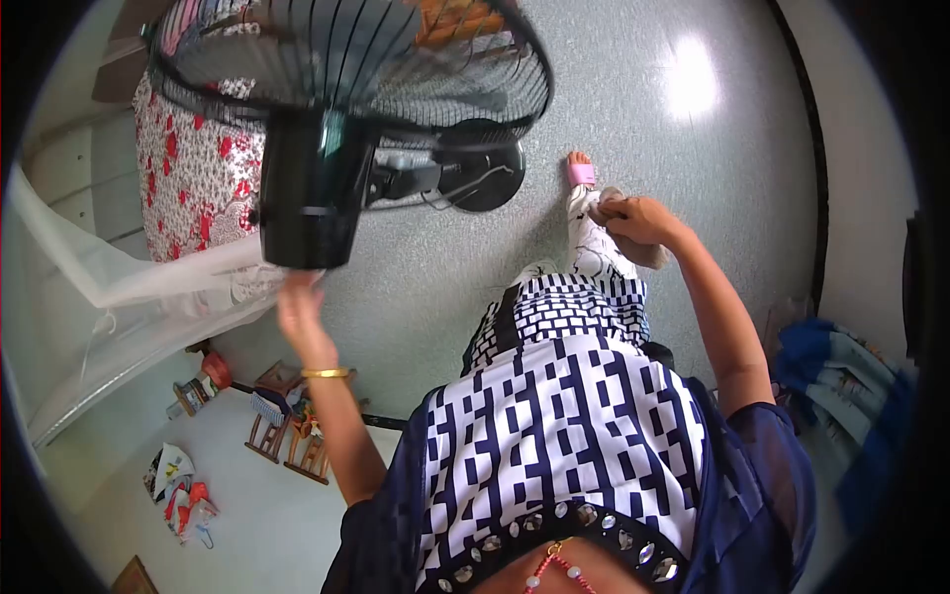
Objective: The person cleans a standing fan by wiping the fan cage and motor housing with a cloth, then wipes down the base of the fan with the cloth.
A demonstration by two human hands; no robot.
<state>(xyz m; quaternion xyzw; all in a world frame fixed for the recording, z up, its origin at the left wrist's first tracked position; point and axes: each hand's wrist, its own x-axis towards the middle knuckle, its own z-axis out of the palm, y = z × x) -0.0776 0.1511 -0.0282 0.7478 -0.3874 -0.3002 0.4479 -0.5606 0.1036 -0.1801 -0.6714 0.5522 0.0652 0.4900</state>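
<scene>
A black standing fan [315, 188] with a wire cage fills the upper left, its dark motor housing turned toward me. My left hand [302, 317], with a gold bangle at the wrist, is at the lower end of that housing. It is smeared by motion, and its fingertips are hidden against the housing. My right hand [638, 220] is closed around a greyish-brown cloth [648, 254], held over my leg. Part of the cloth hangs below the hand and part shows past the fingers.
The fan's round base [485, 178] stands on the grey speckled floor [426, 287], near my foot in a pink slipper [582, 174]. A bed with a red-flowered cover [193, 188] and a white net [148, 297] lies left. Small wooden chairs [267, 436] stand lower left; blue-covered items [841, 386] sit right.
</scene>
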